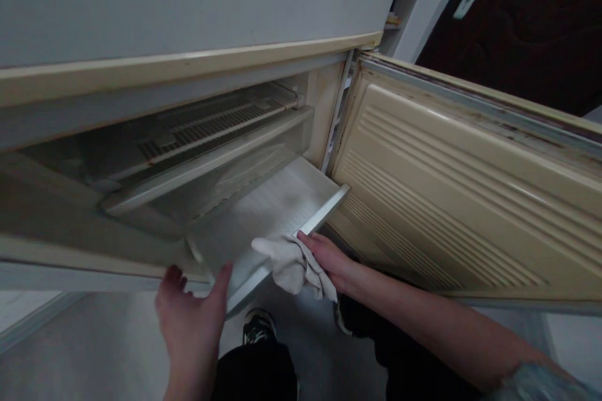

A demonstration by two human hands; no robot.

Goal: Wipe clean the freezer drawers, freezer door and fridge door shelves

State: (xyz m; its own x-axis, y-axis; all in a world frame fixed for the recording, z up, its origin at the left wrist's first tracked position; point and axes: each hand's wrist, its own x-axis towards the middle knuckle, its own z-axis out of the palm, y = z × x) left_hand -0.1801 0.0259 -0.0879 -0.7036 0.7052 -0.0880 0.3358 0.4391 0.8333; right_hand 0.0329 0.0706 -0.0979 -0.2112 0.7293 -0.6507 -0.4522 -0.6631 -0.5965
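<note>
A pale plastic drawer (263, 207) is pulled part way out of the freezer compartment, tilted toward me. My right hand (324, 257) grips a crumpled whitish cloth (291, 266) at the drawer's front edge; the cloth hangs over that edge. Near the drawer's left front corner is my left hand (192, 313), fingers apart and thumb raised, with nothing visible in it. Whether its thumb touches the drawer I cannot tell. Above, a second clear drawer (211, 163) sits inside, under a wire shelf (207, 131).
The cream, ribbed freezer door (461, 188) stands swung open on the right. A light panel (188, 0) spans the top. A dark door (531, 25) with a metal handle is at the upper right. My shoe (258, 326) rests on the grey floor (103, 351) below.
</note>
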